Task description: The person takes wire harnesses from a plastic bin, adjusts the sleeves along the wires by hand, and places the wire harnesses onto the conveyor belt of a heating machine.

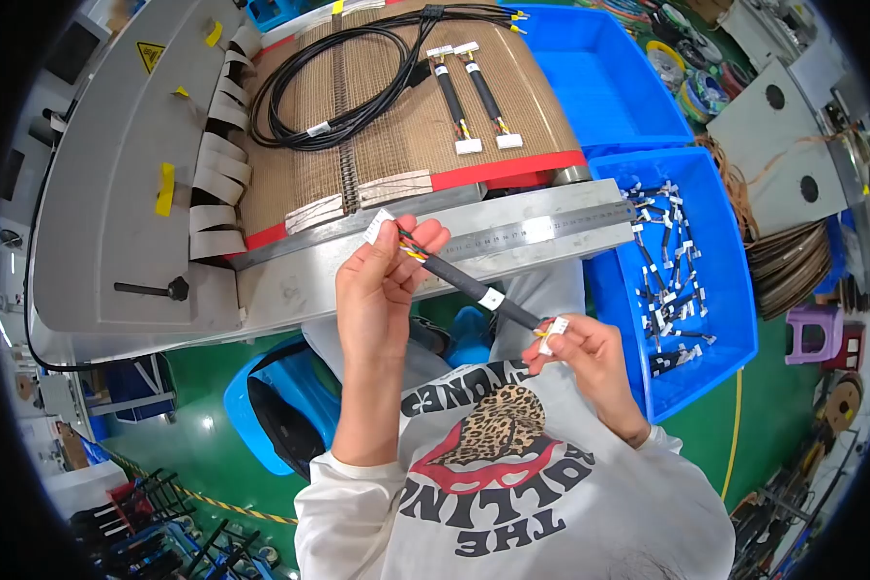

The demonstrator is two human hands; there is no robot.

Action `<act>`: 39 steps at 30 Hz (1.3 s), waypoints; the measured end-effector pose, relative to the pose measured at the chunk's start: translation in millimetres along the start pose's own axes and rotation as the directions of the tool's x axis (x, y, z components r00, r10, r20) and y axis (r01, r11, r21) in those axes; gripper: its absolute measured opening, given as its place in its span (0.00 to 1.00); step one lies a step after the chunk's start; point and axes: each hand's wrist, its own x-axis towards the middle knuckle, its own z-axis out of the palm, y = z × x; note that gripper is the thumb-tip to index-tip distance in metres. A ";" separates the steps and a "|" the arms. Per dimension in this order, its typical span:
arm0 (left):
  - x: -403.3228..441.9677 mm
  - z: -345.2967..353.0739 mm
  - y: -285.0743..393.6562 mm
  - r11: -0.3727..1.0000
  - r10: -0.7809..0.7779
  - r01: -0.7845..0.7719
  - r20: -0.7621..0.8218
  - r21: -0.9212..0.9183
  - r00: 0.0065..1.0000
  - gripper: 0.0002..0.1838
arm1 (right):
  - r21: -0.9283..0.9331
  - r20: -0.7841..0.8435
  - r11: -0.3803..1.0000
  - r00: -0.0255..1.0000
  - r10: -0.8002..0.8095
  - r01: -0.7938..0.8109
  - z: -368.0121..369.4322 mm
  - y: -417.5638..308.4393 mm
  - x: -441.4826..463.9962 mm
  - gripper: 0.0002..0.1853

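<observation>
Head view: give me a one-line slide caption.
Left hand and right hand hold a cable near its ends, before a brown belt, with a blue bin at right.

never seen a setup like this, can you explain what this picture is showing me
There's no robot here: one camera, worn on a person's head, looks down at their own bare hands. The left hand and right hand hold opposite ends of a short black-sleeved cable with white plugs. Beyond is a grey machine with a brown mesh belt; on it lie a coiled long black cable and two similar short cables. A steel ruler lies along the metal ledge in front, and a blue plastic bin holds more short cables.
</observation>
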 end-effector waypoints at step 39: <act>-90.1 -2.9 -75.0 0.757 -0.504 0.327 0.186 0.566 0.844 0.09 | -0.421 -0.027 0.898 0.988 -0.150 0.125 -33.4 -70.4 80.2 0.11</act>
